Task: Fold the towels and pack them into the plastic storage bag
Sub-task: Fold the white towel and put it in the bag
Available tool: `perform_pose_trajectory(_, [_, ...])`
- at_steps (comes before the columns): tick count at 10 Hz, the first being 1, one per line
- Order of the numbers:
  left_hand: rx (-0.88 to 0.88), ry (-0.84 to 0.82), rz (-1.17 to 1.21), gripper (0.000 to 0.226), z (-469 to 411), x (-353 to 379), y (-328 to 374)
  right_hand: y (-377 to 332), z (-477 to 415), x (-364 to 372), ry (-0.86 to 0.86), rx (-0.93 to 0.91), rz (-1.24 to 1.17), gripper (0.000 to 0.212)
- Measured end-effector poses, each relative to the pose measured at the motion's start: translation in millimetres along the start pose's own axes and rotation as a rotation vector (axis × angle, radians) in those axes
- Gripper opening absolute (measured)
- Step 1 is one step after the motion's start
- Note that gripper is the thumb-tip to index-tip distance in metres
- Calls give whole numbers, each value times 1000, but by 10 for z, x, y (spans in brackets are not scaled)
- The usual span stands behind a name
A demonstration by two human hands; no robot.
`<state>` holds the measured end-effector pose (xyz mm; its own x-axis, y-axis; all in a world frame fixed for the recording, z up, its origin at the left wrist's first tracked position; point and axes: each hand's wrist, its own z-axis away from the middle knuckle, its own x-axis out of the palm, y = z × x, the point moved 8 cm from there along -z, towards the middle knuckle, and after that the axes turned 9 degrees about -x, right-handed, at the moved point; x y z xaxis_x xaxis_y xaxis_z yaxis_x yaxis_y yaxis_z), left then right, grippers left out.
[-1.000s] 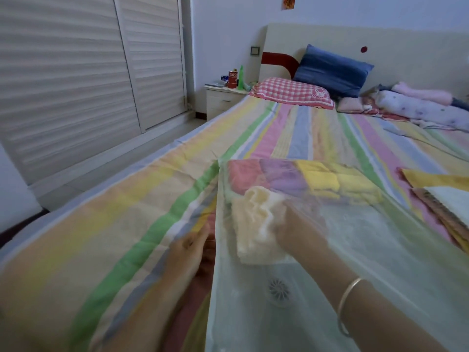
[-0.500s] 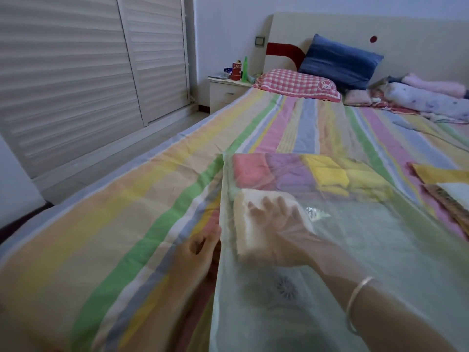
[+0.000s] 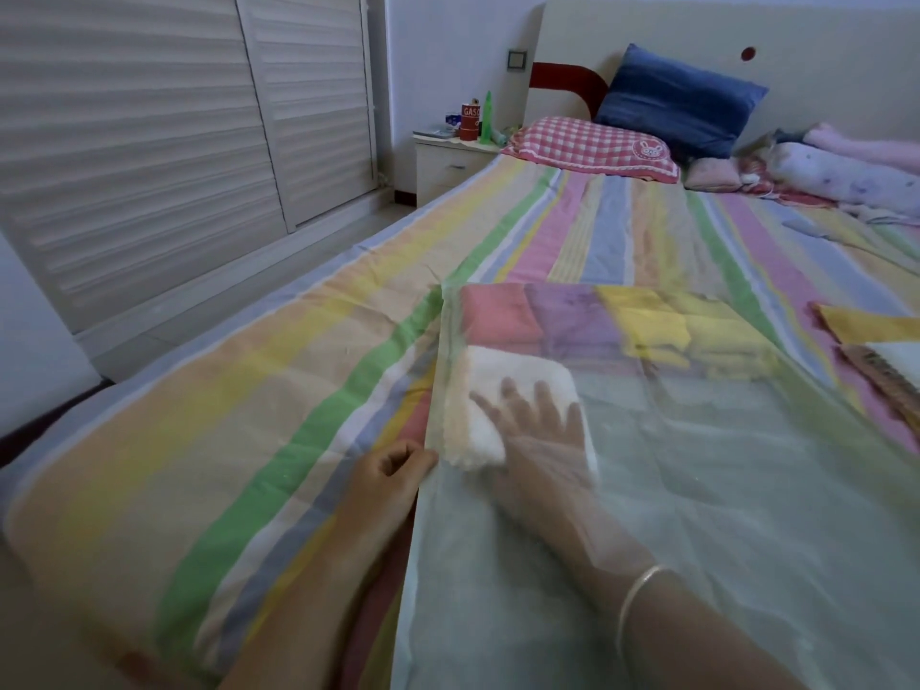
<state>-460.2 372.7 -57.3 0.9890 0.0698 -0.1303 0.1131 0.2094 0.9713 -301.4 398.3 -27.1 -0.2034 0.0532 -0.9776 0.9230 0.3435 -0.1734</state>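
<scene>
White towel (image 3: 503, 383) under flat, splayed right grip (image 3: 542, 440) in bag (image 3: 707, 500); left grip (image 3: 391, 475) pinches edge.

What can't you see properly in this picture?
Head view:
- Right hand and white towel: hazy through the plastic storage bag.
- Coloured towels at the bag's far end: the plastic blurs how many are stacked.
- Pile on the right: cut off by the picture's edge.
- Left hand: its curled fingers hide whether it grips the bag's edge.
- Red can on nightstand: label too small.
</scene>
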Motion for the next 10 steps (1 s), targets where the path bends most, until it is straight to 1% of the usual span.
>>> perform_pose_trajectory(1, [4,35,-102,32,25,-9,-6,17,-94,251,166,-74,174,92])
perform_pose_trajectory(2, [-21,69,-153,24,36,-55,13,71,-86,91,113,-29,201,98])
perform_pose_trajectory(3, [-6,157,-322,23,92,-198,193,19,128,36,78,-63,199,85])
perform_pose_trajectory(4, [174,258,-644,37,270,-151,661,-25,610,-222,118,-59,31,85])
perform_pose_trajectory(5, [419,108,-720,37,652,451,1141,-24,1263,-262,87,-92,37,80])
perform_pose_trajectory(6, [574,-182,-684,37,1194,1311,1388,162,1877,-78,-40,-112,-178,66])
perform_pose_trajectory(7, [668,-434,-731,47,1719,2110,1431,441,2611,-335,-63,-112,-217,43])
perform_pose_trajectory(8, [621,-607,-766,48,2062,2625,1330,466,3237,-785,-186,92,-414,36])
perform_pose_trajectory(9, [511,-685,-633,41,2282,2867,1210,520,3793,-1257,-266,202,-523,29])
perform_pose_trajectory(10, [522,-712,-664,42,2456,3053,1016,806,4082,-1589,-129,332,-643,27])
